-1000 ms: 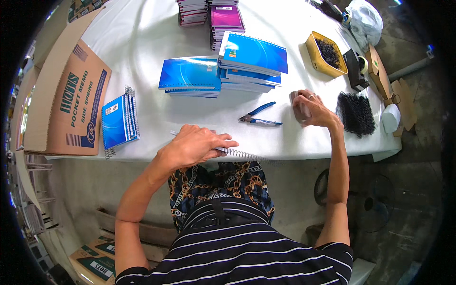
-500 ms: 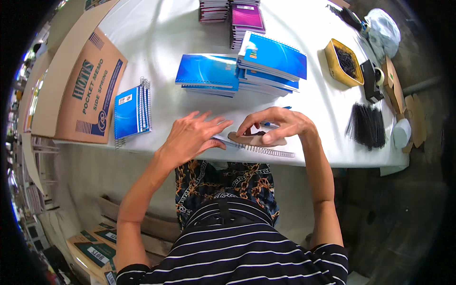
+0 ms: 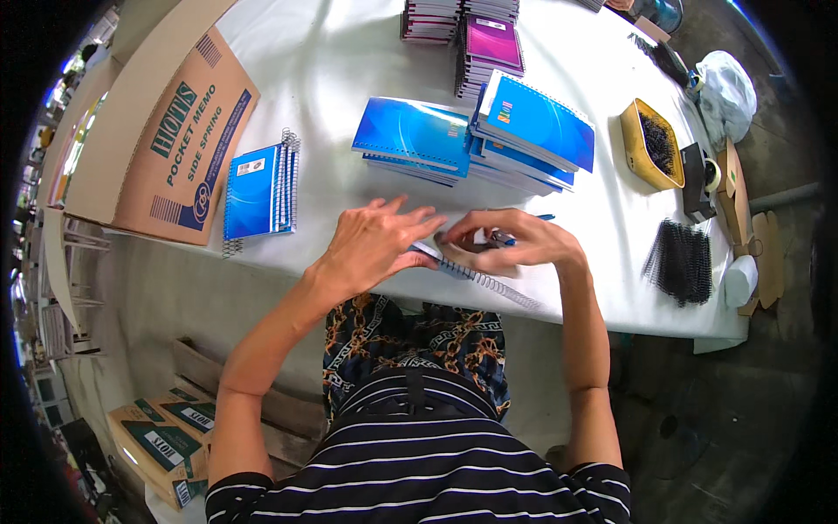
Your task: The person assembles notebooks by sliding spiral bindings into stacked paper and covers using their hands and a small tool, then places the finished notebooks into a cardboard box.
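A thin notebook [image 3: 426, 250], mostly hidden, lies at the table's near edge, gripped between the thumb and fingers of my left hand [image 3: 371, 240]. A metal spiral coil [image 3: 496, 286] runs along its edge, its free end slanting toward me on the right. My right hand [image 3: 515, 243] curls over the coil's left part. Its bent fingers press a brownish flat piece [image 3: 452, 251] that is largely covered and blurred. Blue parts of what looks like a pen [image 3: 546, 217] show behind that hand.
Blue notebooks [image 3: 415, 131] and a taller blue pile [image 3: 537, 122] stand ahead, purple ones [image 3: 493, 39] behind. Coiled blue notebooks [image 3: 253, 194] sit beside a cardboard box [image 3: 179, 148] at left. At right are a yellow tub [image 3: 640, 157], a tape dispenser [image 3: 696, 179] and black coils [image 3: 679, 262].
The whole view has shifted, moving the table's contents rightward. My right hand has closed further over the brown piece, now less visible. The coil's free end slants more toward me.
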{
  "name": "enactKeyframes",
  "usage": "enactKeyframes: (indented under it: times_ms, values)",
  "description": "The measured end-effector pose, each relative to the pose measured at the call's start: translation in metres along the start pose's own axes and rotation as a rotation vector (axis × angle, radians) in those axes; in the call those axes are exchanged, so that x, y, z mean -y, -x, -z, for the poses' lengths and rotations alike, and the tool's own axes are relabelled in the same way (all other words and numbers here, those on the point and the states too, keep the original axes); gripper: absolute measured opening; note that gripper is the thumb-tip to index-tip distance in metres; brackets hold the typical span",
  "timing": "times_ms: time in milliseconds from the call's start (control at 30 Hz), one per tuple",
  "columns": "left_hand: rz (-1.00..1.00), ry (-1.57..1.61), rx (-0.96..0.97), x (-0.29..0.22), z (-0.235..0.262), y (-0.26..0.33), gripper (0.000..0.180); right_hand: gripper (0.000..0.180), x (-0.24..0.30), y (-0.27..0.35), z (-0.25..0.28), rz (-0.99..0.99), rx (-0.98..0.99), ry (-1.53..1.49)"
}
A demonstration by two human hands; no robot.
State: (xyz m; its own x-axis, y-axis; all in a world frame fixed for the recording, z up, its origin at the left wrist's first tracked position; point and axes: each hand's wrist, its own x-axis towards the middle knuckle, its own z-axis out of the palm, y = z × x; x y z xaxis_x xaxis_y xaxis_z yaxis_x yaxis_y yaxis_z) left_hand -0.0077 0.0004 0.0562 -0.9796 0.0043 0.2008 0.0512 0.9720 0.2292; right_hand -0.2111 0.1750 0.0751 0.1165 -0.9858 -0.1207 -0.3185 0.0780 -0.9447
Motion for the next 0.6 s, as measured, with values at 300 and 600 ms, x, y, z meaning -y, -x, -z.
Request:
enactKeyframes:
  times_ms: [300, 600]
  values:
    - [0.052, 0.104, -0.063, 0.010, -0.001, 0.003, 0.074, 0.067, 0.002, -0.013, -0.001, -0.062, -0.042, 0.012]
    - [0.266, 0.542, -0.191, 0.006, -0.002, 0.004, 0.107, 0.066, -0.011, -0.016, -0.001, 0.236, -0.006, -0.358]
